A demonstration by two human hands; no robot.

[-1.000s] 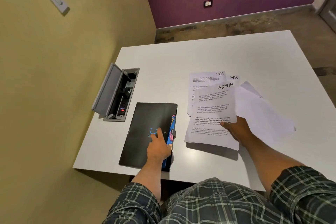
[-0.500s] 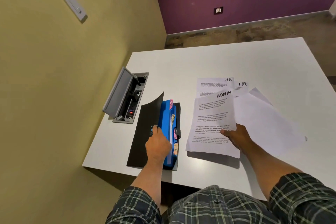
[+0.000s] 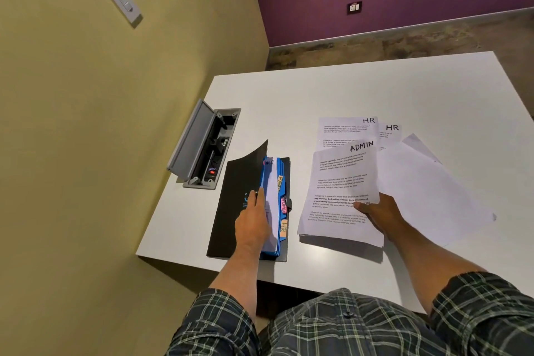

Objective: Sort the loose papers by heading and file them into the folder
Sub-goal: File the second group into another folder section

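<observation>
A black folder [image 3: 231,208] lies near the table's front left edge, its cover lifted. Inside stand blue dividers [image 3: 278,191] with coloured tabs; ADMIN and HR can be read. My left hand [image 3: 254,220] grips the cover and the front dividers, holding them apart. My right hand [image 3: 378,211] holds a small stack of sheets [image 3: 341,191] headed ADMIN, tilted up off the table. Under and behind them lie two sheets headed HR [image 3: 346,127] and blank-looking white sheets [image 3: 427,191] fanned to the right.
An open grey cable box [image 3: 202,147] with its lid raised is set into the white table [image 3: 375,87] left of the folder. A yellow wall stands close on the left. The table's front edge runs just below both hands.
My left hand lifted the folder's cover from flat and spread the blue dividers apart. The ADMIN sheets stay in my right hand, almost unmoved.
</observation>
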